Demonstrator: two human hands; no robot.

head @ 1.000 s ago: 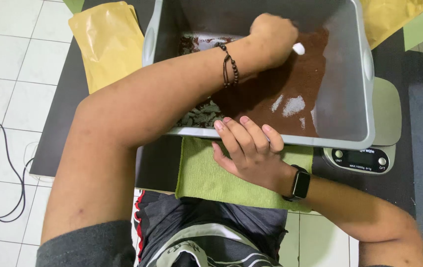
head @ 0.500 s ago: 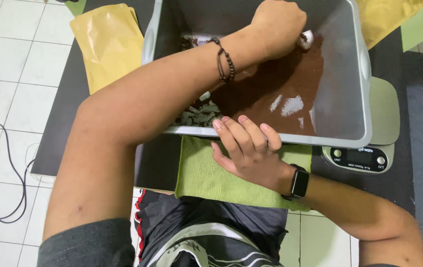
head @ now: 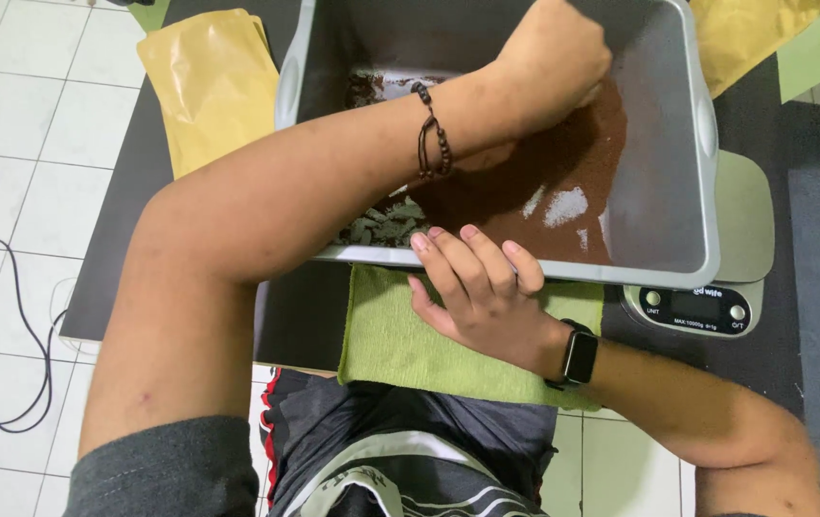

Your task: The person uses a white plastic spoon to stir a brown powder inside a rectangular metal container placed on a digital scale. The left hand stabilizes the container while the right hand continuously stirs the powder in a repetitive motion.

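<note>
The left hand [head: 554, 57], in the upper middle of the frame, is clenched into a fist down inside the grey plastic tub [head: 664, 182], pressed into the brown powder [head: 549, 182] there; whether it grips anything I cannot tell; a beaded bracelet [head: 432, 144] circles its wrist. The right hand [head: 482, 287], at the centre, lies open with fingers spread, fingertips touching the tub's near rim, palm over the green cloth [head: 400, 335]; a black smartwatch [head: 580, 356] sits on that wrist. The tub rests on a kitchen scale [head: 697, 306] at the right; a yellow pouch [head: 209, 81] lies upper left, a black cable [head: 8, 345] on the tiled floor at the left edge.
</note>
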